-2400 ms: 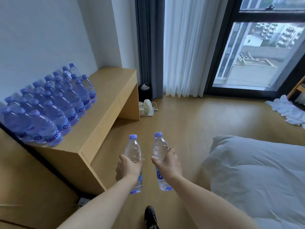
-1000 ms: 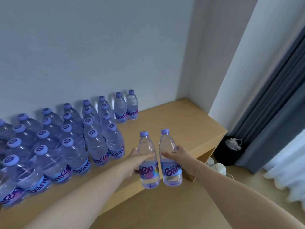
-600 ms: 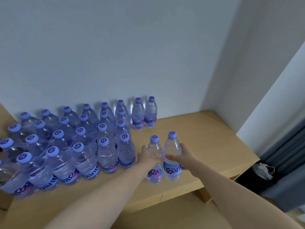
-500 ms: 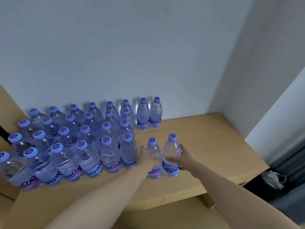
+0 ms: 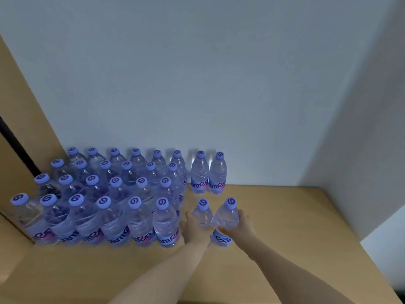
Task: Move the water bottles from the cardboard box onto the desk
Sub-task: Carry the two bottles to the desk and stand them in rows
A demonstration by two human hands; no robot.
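**Head view: two water bottles held at the bench beside the standing block**

Head camera looked down on a light wooden bench (image 5: 285,249) set against a white wall (image 5: 197,73). The left hand (image 5: 195,230) was wrapped around the lower body of one clear water bottle (image 5: 202,213), thumb on its left side. The right hand (image 5: 240,227) gripped a second water bottle (image 5: 226,216) from its right side, fingers curled around the middle, with the blue label showing below the hand. Both held bottles stood close together near the centre of the bench, their purple caps leaning slightly apart. Whether their bases touched the bench surface could not be told, since the hands covered the lower parts.

At 9 o'clock from the held pair, just beside the left hand, stood a packed block of bottles (image 5: 105,194) in four rows, all upright with purple caps and blue-and-pink labels. The nearest of them, the front-row end bottle (image 5: 164,224), stood just beside the left hand.

At 12 o'clock from the hands, two more bottles (image 5: 208,174) stood side by side against the wall, set slightly apart from the block's back row.

A tan wooden panel (image 5: 19,128) with a dark gap rose at the far left edge. At 3 o'clock the wall turned a corner and the bench ended against it.
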